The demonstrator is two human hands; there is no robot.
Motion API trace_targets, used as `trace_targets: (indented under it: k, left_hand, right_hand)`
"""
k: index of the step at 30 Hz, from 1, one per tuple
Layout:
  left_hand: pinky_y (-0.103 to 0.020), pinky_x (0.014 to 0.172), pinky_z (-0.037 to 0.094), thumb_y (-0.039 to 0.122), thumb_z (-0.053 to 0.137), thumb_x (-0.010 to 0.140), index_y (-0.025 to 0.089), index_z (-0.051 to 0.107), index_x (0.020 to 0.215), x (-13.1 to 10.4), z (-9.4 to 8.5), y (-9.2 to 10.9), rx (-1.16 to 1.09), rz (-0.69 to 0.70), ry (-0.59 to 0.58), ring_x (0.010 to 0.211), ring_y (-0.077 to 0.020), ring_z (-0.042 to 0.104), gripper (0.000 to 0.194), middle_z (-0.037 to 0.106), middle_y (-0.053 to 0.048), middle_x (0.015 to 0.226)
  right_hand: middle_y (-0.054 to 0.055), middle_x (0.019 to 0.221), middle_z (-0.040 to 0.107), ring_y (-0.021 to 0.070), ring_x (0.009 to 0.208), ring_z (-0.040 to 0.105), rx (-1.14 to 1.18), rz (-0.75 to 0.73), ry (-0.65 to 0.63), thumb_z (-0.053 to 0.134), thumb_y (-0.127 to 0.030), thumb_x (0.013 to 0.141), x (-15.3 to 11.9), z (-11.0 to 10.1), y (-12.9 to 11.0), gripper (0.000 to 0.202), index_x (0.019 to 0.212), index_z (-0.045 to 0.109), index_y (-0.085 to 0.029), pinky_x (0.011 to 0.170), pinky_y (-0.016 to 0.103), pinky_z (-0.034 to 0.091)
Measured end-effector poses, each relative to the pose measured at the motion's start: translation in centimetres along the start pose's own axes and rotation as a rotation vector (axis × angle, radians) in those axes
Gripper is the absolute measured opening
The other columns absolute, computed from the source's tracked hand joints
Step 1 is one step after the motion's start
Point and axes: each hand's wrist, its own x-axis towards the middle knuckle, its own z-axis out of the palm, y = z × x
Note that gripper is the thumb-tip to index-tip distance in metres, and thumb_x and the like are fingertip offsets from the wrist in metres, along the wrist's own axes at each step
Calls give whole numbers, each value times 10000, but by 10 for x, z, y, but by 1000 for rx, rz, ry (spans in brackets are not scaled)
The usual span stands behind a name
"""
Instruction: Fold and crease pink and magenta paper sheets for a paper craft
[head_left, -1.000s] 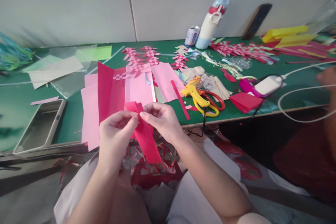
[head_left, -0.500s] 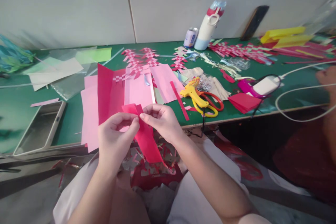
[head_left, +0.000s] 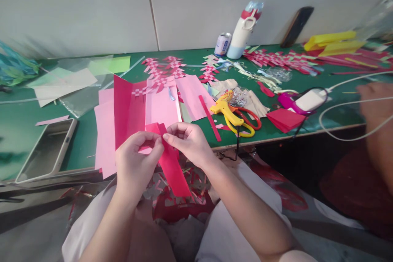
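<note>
A folded strip of red paper (head_left: 175,172) hangs slanting over the table's front edge, its lower end over my lap. My left hand (head_left: 138,153) pinches it near the top between thumb and fingertips. Right beside, my right hand (head_left: 186,141) grips the same paper with thumb and forefinger; the fingertips of both hands nearly meet. Behind them stands a creased red sheet (head_left: 127,110) on the table, next to pink sheets (head_left: 162,102). A narrow red strip (head_left: 210,118) lies to the right of my right hand.
Yellow-handled scissors (head_left: 245,131), a yellow glue gun (head_left: 225,110) and folded red paper (head_left: 285,120) lie right. Woven paper strips (head_left: 156,73), a can (head_left: 222,44) and a bottle (head_left: 242,32) are behind. A phone case (head_left: 47,149) lies left. Another person's hand (head_left: 376,94) is far right.
The lower end of the red paper has shifted slightly down and flattened out. Both my hands keep their pinch almost in place. At far right, the other person's hand has moved further into view.
</note>
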Motion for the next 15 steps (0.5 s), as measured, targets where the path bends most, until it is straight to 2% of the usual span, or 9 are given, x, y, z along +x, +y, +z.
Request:
trace_targets:
  k: [7, 12, 15]
  left_hand:
    - [-273, 685, 472, 206, 575, 765, 201, 612, 727, 0, 0, -2, 166, 171, 3, 693, -139, 604, 52, 654, 5, 724]
    - [-267, 683, 466, 192, 565, 772, 196, 613, 733, 1, 0, -4, 175, 207, 16, 699, -135, 599, 62, 657, 4, 734]
    - [-253, 678, 480, 204, 587, 764, 197, 630, 737, 1, 0, -3, 96, 163, 10, 684, -126, 603, 51, 659, 10, 722]
  right_hand:
    - [-19, 715, 597, 82, 624, 512, 6, 20, -23, 773, -308, 650, -1, 1, -2, 228, 751, 633, -159, 591, 224, 428]
    - [-20, 699, 591, 82, 616, 506, 15, 18, -34, 775, -318, 644, 0, 1, -2, 240, 745, 628, -158, 585, 221, 434]
    - [-16, 710, 597, 78, 619, 510, 27, 2, -31, 767, -316, 656, 0, 0, -2, 233, 749, 629, -153, 581, 214, 431]
